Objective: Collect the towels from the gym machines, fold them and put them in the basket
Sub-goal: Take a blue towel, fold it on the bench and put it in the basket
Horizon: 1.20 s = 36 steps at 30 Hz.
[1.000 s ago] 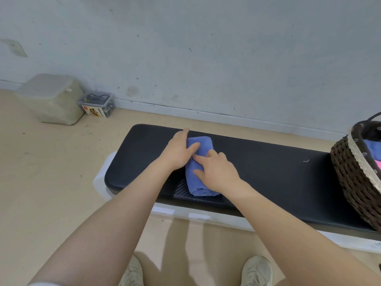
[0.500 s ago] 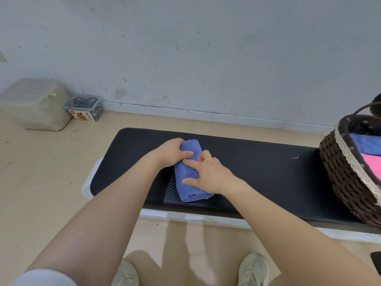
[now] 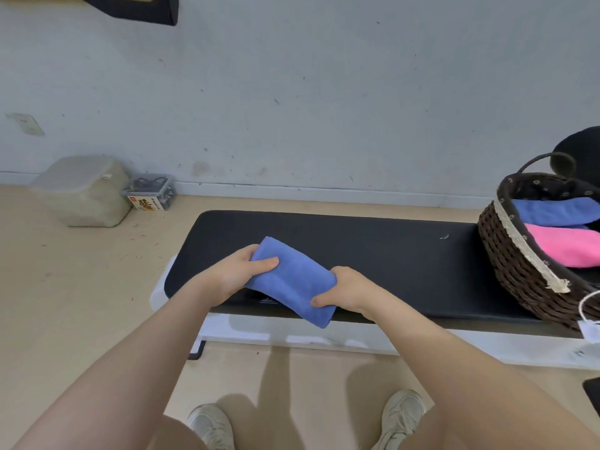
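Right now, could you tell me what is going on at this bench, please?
A person is holding a folded blue towel with both hands, the left hand gripping its far end and the right hand its near end, over the black padded bench. A wicker basket at the bench's right end already holds a blue towel and a pink towel.

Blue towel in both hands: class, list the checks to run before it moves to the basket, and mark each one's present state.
1. Towel folded compact: ok.
2. Left hand grips its far end: ok.
3. Right hand grips its near end: ok.
4. Towel lifted off the bench: cannot tell.
5. Basket within view on the right: ok.
6. Room in basket beside the pink towel: cannot tell.
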Tool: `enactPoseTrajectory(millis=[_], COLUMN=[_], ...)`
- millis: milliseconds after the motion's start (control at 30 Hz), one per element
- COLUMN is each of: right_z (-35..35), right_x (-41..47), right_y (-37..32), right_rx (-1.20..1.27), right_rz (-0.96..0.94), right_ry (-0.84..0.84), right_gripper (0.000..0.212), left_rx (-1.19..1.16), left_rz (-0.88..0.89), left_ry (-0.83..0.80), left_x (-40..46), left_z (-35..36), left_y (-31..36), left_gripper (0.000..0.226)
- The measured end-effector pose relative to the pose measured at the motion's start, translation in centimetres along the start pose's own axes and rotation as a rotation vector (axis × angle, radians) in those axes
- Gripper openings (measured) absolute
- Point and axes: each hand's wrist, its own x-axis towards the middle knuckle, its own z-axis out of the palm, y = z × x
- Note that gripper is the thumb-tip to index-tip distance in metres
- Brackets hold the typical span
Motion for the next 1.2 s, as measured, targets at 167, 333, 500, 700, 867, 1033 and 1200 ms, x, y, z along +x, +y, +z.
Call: enactPoseTrajectory(millis=[167,333,500,700,867,1033,1200], right_z=[-4.8,-11.8,-19.5,-28.6,-33.4,-33.9,-32.9], right_x=[-3.9,-8.3,-11.4,-13.8,-13.7,-10.4,-7.2], right_y=[2.0,4.9,8.0,13.2,19.6,24.0,25.3], right_rx=[0.389,0.608,0.828,0.839,0.603,0.197,-0.300], right_rz=[-0.103,-0.385,-0.404,-0.258,-0.003,0.268,0.358], right_ry=[0.091,0.116,0.149,0.339,0.393,0.308,0.211], right_gripper=[0.028,0.036,0.037,0.022,0.026,0.023,0.023], left_rx=[-0.159,-0.359,-0.465,-0.210,0.082,0.712,1.093], left_rz=[0.124,0.255,0.279,0.308,0.348,0.379,0.320], left_ry=[0.014,-0.193,-0.277,-0.223,-0.337,-0.395,-0.500], left_x=[-1.6,-1.7,0.8,4.9,9.0,12.5,14.0], left_z=[3.8,9.9,16.6,25.0,31.2,36.7,38.7], left_y=[4.0,9.2,14.7,20.8,23.8,24.3,24.4], left_gripper=[0.041,0.039,0.044,0.019,0.027,0.034,0.041])
